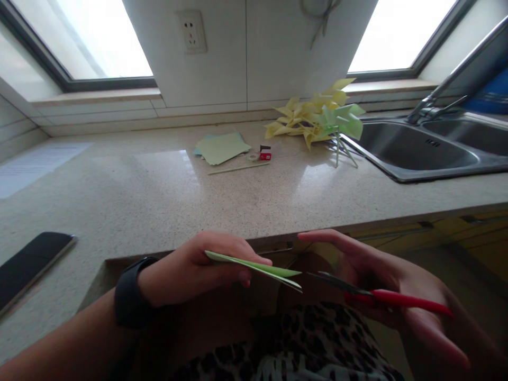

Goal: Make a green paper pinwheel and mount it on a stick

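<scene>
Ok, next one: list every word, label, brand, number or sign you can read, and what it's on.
No text is readable.
Printed sheet: lines of print, too small and blurred.
Small red box: pale marking, too small.
Scissors and green paper: no lettering visible.

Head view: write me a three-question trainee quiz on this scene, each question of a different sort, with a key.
1. What is the right hand holding?

2. True or false: a dark watch is worn on the same arm as the left hand, which holds the green paper.

3. Which lies nearest the small red box?
A. the phone
B. the small roll of tape
C. the sink

Key
1. A pair of scissors with red handles.
2. True.
3. B.
</scene>
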{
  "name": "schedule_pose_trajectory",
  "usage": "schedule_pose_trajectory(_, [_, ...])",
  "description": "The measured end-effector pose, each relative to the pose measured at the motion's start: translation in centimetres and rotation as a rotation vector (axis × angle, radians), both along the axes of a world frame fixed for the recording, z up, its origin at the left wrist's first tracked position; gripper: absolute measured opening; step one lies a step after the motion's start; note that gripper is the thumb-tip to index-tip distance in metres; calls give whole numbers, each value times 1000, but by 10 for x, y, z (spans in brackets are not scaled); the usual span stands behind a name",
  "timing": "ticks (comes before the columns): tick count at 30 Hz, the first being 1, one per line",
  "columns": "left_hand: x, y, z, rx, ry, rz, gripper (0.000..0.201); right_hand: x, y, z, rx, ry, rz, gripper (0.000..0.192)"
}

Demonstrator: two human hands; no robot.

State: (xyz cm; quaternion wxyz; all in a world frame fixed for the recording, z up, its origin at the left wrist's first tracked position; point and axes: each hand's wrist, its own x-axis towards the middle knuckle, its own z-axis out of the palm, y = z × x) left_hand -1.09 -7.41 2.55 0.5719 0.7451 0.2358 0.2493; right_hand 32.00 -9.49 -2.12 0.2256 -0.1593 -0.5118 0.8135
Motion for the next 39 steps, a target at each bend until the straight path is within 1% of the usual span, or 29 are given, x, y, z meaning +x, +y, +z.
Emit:
schedule_pose_trajectory(3, [0,0,-2,-18,-4,-8,20,-4,1,-5,-48,14,37,146])
schedule_pose_trajectory(6, [-2,0,-4,-16,6,-10,21,-5,2,-8,-77,72,87,143])
schedule_pose_trajectory(12, [-4,1,-6,-20,-1,-10,24,-4,3,-9,-104,78,91,135])
schedule_pose_trajectory(15, [-3,0,-5,-28,11,-7,22,-7,4,-5,-116,81,101,131])
schedule_pose_trajectory(18, [-1,-1,-4,-36,9,-11,23,-9,5,6,-94,89,108,127])
schedule_pose_trajectory(22, [-3,0,-6,-25,-2,-6,25,-8,8,18,-58,-51,142,116])
schedule_pose_trajectory(24, [-4,1,-7,-16,3,1,25,-8,7,16,-55,-38,146,118])
schedule_pose_trajectory(25, [-4,1,-7,-7,7,6,25,-8,7,13,-63,16,131,122])
schedule_pose_trajectory(27, [-3,1,-6,15,21,13,22,-8,6,5,-83,55,105,128])
schedule_pose_trajectory(30, [-1,1,-5,12,34,10,18,-11,6,-4,-90,68,125,131])
schedule_pose_trajectory(34, [0,1,-3,-7,19,-7,21,-15,6,-3,-88,122,120,132])
schedule_pose_trajectory(39, [-3,-1,-7,-48,12,5,25,-13,7,1,-107,81,122,130])
